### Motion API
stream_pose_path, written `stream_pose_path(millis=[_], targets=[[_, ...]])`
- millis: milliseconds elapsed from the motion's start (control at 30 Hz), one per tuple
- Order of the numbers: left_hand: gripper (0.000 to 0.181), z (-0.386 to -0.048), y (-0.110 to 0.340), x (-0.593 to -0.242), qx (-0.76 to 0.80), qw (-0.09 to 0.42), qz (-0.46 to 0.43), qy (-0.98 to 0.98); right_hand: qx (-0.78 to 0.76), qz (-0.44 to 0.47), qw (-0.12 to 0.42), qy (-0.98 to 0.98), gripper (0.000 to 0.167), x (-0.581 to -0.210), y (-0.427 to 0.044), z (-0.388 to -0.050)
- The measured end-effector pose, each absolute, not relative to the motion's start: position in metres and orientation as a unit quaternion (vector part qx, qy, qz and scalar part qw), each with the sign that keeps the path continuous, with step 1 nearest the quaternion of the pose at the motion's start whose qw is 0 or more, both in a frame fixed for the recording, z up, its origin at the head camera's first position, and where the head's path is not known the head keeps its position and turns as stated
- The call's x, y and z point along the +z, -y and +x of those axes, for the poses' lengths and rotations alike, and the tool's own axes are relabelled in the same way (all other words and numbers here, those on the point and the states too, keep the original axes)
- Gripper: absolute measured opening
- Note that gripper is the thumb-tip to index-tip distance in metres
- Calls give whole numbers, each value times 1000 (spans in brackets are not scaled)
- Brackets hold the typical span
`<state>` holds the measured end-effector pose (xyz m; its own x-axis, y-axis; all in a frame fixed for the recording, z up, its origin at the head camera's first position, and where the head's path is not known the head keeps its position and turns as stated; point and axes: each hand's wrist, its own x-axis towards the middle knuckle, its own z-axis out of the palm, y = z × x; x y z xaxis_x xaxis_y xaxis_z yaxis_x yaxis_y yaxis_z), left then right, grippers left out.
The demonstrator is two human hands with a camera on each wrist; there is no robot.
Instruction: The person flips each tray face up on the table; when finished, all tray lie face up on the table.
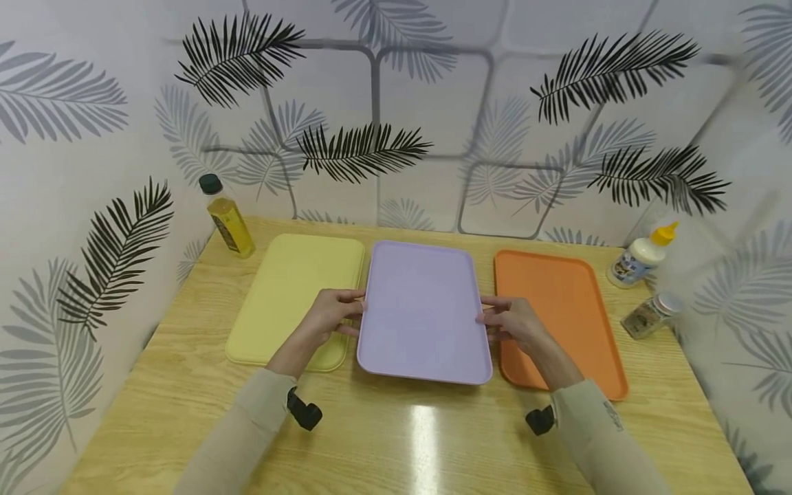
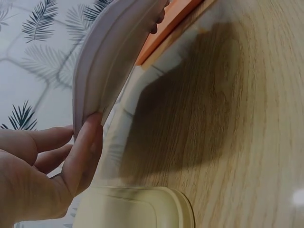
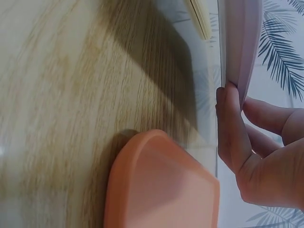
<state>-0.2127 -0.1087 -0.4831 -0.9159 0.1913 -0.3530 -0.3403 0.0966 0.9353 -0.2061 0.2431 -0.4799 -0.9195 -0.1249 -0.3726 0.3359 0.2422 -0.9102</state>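
A lilac rectangular tray [image 1: 423,313] is held above the table by both hands, its shadow falling on the wood beneath it in both wrist views. My left hand [image 1: 334,314] grips its left edge, thumb on the rim and fingers under it, as the left wrist view of the tray [image 2: 107,66] shows. Its right edge is pinched the same way by my right hand [image 1: 510,320]. To the left lies a yellow tray [image 1: 297,295], upside down by its look, partly behind the left hand. An orange tray [image 1: 563,316] lies face up on the right, below the right hand.
At the back left stands a bottle of yellow oil [image 1: 230,218] with a dark cap. A white glue bottle [image 1: 640,256] with a yellow nozzle and a small jar [image 1: 651,315] with a silver lid are at the right edge. A patterned wall [image 1: 427,192] closes the wooden table's [image 1: 371,440] back.
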Motion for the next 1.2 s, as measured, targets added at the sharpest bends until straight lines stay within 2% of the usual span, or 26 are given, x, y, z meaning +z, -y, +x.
stream_pose_path(millis=[567, 1200], targets=[[36, -236, 97, -489, 629, 204, -74, -746, -593, 88, 174, -781, 55, -481, -242, -216], [34, -253, 73, -497, 509, 131, -79, -847, -537, 96, 151, -824, 53, -497, -233, -236]])
